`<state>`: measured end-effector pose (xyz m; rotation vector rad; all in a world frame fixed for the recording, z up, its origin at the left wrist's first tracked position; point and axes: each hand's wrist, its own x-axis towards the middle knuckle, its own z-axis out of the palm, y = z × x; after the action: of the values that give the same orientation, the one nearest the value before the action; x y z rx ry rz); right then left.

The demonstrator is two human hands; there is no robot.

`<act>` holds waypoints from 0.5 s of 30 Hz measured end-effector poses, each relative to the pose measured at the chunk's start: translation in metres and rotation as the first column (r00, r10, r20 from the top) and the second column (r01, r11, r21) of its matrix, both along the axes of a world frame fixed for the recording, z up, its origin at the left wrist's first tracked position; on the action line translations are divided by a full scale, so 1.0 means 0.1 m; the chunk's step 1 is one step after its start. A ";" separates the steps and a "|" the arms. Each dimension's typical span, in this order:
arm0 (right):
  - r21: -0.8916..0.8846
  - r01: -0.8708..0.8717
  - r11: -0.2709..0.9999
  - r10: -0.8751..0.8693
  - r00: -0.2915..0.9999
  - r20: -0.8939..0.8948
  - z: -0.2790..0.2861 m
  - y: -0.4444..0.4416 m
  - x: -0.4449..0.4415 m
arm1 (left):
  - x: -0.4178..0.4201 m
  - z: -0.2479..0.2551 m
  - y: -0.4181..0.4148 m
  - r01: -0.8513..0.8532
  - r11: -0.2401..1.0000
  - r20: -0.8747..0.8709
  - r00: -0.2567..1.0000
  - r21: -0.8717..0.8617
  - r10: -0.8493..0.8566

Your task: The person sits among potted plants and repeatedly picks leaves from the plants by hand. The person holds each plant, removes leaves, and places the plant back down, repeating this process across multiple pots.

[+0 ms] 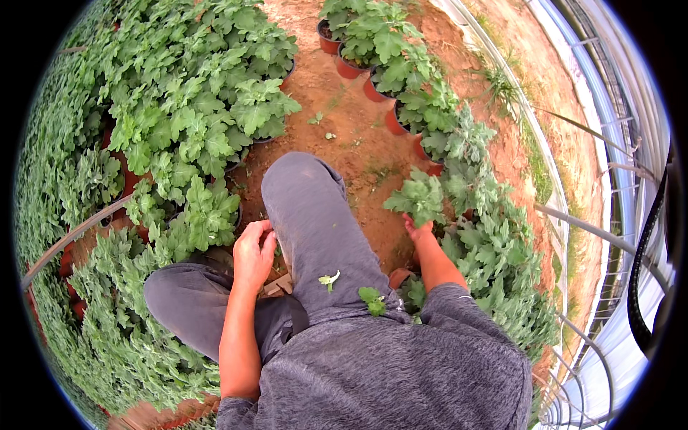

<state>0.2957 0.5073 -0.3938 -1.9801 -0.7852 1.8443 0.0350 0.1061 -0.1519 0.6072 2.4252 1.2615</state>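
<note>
My left hand (pixel 255 253) hangs beside my bent knee (pixel 303 185), fingers curled; I see nothing in it, but the inside of the hand is hidden. On the other side, my right hand (pixel 419 231) reaches under the lobed green leaves of a chrysanthemum-like plant (pixel 416 196). Its fingertips are at the lower leaves, which partly cover them, so a grip cannot be made out. A pale torn leaf (pixel 329 280) lies on my grey trousers. Another green leaf (pixel 373 301) rests near the hem of my shirt.
Dense potted plants (pixel 199 107) fill the left side. A row of red-brown pots (pixel 396 119) runs along the right. Between them is a bare soil path (pixel 333 102) with leaf scraps. Curved pipes (pixel 75 234) and greenhouse framing (pixel 596 236) stand at the sides.
</note>
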 end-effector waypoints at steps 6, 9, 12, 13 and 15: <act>-0.168 -0.180 0.969 0.180 0.984 -0.012 0.01 -0.41 -0.40 | -0.04 -0.02 0.10 0.020 1.000 0.056 0.998 0.014 -0.020; -0.089 -0.517 0.852 0.509 0.855 -0.094 0.34 -0.68 -0.89 | -0.04 -0.11 0.08 0.057 0.998 0.068 0.996 -0.005 -0.057; 0.077 -0.602 0.795 0.605 0.776 -0.176 0.35 -0.51 -1.47 | 0.00 -0.20 0.07 0.092 0.996 0.062 0.994 -0.008 -0.091; 0.121 -0.620 0.775 0.632 0.757 -0.165 0.35 -0.41 -1.68 | 0.02 -0.24 0.06 0.100 0.995 0.063 0.993 -0.024 -0.098; 0.177 -0.624 0.761 0.646 0.753 -0.124 0.37 -0.21 -1.98 | 0.01 -0.22 0.08 0.131 0.988 0.064 0.990 -0.085 -0.126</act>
<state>0.0973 0.4861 -0.3571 -1.5306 -1.6297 2.2102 0.0362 0.1142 -0.1741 0.6805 2.3400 1.0979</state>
